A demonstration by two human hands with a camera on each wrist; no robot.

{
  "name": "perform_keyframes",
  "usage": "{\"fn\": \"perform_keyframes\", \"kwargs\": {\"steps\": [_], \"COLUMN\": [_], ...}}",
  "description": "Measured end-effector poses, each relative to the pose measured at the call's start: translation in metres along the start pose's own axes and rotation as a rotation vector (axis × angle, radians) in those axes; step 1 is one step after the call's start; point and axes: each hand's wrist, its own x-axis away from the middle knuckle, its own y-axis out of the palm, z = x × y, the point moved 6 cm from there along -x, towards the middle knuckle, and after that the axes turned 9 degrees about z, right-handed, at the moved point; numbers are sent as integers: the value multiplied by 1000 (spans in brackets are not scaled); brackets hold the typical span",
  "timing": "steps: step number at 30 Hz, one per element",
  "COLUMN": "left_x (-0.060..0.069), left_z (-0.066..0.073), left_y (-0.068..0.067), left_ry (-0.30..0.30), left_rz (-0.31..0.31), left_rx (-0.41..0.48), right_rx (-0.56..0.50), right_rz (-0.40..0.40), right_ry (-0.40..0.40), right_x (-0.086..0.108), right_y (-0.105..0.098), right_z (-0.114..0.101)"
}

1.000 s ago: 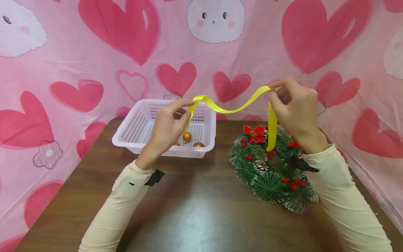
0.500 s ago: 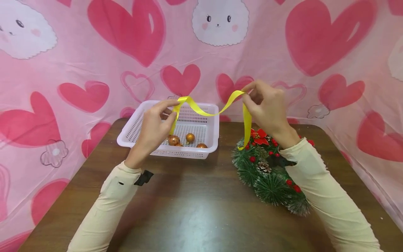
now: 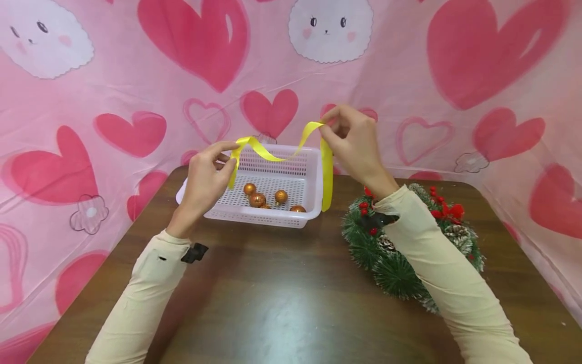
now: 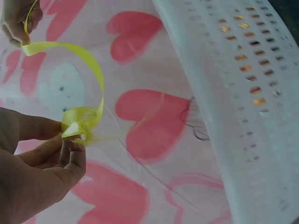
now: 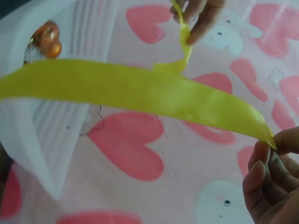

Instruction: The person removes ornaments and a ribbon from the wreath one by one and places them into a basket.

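Note:
A glossy yellow ribbon (image 3: 268,154) sags between my two raised hands, above the front of a white plastic basket (image 3: 313,177). Its left end is pinched between thumb and fingers of my left hand (image 3: 205,174), with a short tail hanging below; the left wrist view shows frayed threads at the fingertips of that hand (image 4: 46,158). My right hand (image 3: 356,144) pinches the ribbon farther along, and a longer tail hangs straight down beside the basket's right wall. In the right wrist view this tail (image 5: 117,88) passes broadly in front of the basket, away from the right hand (image 5: 273,182).
Several shiny copper-orange ball ornaments (image 3: 257,199) lie in the basket. A green wreath (image 3: 395,273) with red berries, red flowers and pine cones lies at the right of the brown table (image 3: 273,283), partly hidden by the right forearm. A pink heart-print cloth (image 3: 191,45) hangs behind.
My right hand has moved left, off the wreath, carrying its part of the ribbon closer to my left hand. The left hand has shifted slightly left, uncovering more ornaments.

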Motion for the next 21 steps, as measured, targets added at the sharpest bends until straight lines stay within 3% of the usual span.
{"fn": "perform_keyframes", "kwargs": {"steps": [8,21], "left_x": [-3,-3], "left_z": [-25,-57], "left_y": [-2,-8], "left_ry": [-37,-141], "left_rz": [11,-15], "left_rx": [-59,-108], "right_rx": [-43,-73], "right_rz": [-20,-16], "right_ry": [146,192], "right_x": [-7,-14], "right_y": [26,58], "right_z": [17,23]}}
